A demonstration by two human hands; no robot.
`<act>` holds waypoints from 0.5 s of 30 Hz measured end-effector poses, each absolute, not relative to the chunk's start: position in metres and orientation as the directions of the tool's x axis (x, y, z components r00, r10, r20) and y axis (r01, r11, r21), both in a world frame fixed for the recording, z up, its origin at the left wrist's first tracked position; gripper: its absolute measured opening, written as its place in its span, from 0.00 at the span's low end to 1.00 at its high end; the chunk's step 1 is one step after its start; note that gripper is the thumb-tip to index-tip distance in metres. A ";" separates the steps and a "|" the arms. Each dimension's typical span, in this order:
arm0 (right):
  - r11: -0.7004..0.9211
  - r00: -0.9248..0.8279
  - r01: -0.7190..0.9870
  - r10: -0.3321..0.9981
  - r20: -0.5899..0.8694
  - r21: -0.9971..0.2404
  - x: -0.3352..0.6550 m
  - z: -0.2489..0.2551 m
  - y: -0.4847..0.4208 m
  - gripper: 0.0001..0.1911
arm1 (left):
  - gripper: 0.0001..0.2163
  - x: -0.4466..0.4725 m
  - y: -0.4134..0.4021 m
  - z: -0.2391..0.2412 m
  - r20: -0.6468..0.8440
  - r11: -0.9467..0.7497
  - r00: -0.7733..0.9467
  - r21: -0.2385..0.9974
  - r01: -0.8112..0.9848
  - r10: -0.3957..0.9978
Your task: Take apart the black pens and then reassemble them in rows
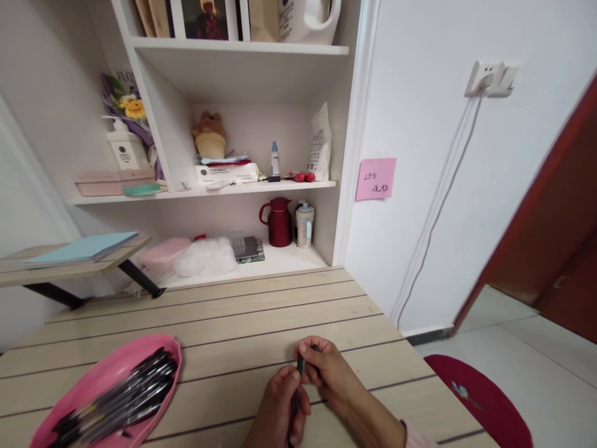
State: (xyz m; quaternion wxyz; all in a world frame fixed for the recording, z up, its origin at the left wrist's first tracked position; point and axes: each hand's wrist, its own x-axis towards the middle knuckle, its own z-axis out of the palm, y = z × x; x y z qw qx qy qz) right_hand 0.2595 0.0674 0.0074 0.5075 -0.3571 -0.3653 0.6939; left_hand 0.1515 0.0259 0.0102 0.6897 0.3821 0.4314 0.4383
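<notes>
A slim black pen (pixel 293 407) stands nearly upright over the table, with my left hand (pixel 276 407) closed around its barrel. At the pen's upper end, my right hand (pixel 333 373) is closed, its fingertips pinched there. A small black piece (pixel 316 348) also shows between the right fingers; it looks like a pen cap, but most of it is hidden. To the left, a pink oval tray (pixel 175 351) holds a pile of black and clear pens (pixel 135 392).
The slatted wooden table (pixel 224 323) runs back to a white shelf unit (pixel 242 190). On its lowest level are a red jug (pixel 280 223), a pale cup (pixel 305 225) and a white plastic bag (pixel 205 257). A small raised stand (pixel 107 252) is at left, a red stool (pixel 485 404) at right.
</notes>
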 end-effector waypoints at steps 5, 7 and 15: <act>-0.222 -0.210 -0.593 0.970 -0.118 -0.774 0.264 0.011 0.072 0.16 | 0.17 0.152 0.025 0.009 -0.254 0.329 0.258 0.891 -0.312 0.932; -0.160 -0.067 -0.647 0.986 -0.153 -0.746 0.269 0.014 0.076 0.15 | 0.16 0.152 0.025 0.005 -0.249 0.332 0.257 0.870 -0.365 0.934; -0.103 -0.084 -0.190 0.993 -0.088 -0.976 0.259 0.010 0.071 0.14 | 0.05 0.146 0.036 0.001 -0.245 0.280 0.180 0.478 -0.832 0.953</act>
